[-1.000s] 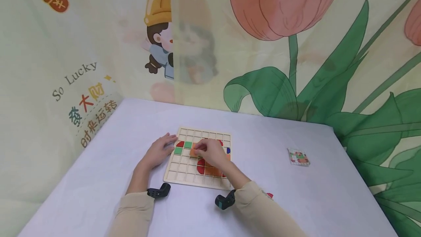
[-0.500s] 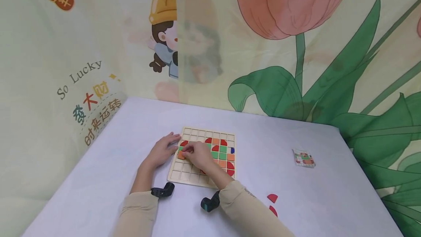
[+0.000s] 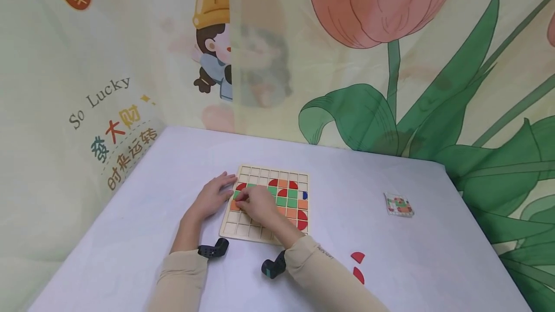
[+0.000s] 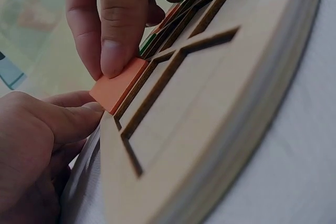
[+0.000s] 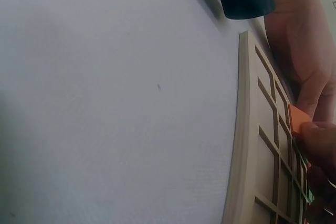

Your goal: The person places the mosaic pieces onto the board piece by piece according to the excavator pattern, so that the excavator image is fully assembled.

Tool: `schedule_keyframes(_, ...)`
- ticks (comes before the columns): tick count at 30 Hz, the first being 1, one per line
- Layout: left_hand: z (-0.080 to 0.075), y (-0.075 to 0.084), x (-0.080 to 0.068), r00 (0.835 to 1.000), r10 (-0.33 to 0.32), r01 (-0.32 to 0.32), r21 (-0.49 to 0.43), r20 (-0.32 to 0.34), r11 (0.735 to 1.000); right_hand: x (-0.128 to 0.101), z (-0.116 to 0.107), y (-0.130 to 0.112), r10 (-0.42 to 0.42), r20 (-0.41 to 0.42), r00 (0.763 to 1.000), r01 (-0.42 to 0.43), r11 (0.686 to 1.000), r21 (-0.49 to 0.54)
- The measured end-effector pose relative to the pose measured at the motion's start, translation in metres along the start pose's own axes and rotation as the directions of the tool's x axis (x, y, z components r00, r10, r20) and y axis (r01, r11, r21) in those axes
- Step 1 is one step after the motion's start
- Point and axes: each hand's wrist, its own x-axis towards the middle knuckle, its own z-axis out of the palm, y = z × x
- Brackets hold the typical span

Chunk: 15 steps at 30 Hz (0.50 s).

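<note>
In the head view, a wooden grid board (image 3: 242,229) lies on the table, with green, orange, red and blue pieces set in its cells. My right hand (image 3: 259,203) reaches across it to the left column. Its thumb and fingers pinch an orange square tile (image 4: 122,88) at a cell by the board's left edge; in the left wrist view one fingertip lies on the tile's top face. My left hand (image 3: 212,196) rests beside that same edge, fingers extended, thumb tip close to the tile. Part of the board's middle is hidden under my right hand.
Two red quarter-circle pieces (image 3: 357,257) lie on the white table right of my right forearm. A small patterned card (image 3: 399,205) sits farther right. Black wrist cameras (image 3: 213,248) are strapped on both wrists. A printed curtain (image 3: 269,124) hangs behind the table.
My right hand has carried the orange tile leftward over the board and lowered it at the left-edge cell below a green square. The left hand has stayed by the board's edge.
</note>
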Motion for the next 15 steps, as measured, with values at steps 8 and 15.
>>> schedule_keyframes(8,0.0010,-0.0063,0.0005,0.999,0.040,-0.040,0.013,-0.004,0.999,-0.0005,0.0047,-0.0044,0.000,-0.004,1.000,0.000,0.989,-0.145)
schedule_keyframes(15,0.0026,-0.0052,0.0024,1.000,0.029,-0.029,0.005,-0.011,1.000,-0.0052,0.0019,-0.0037,-0.004,-0.031,0.999,-0.002,0.978,-0.207)
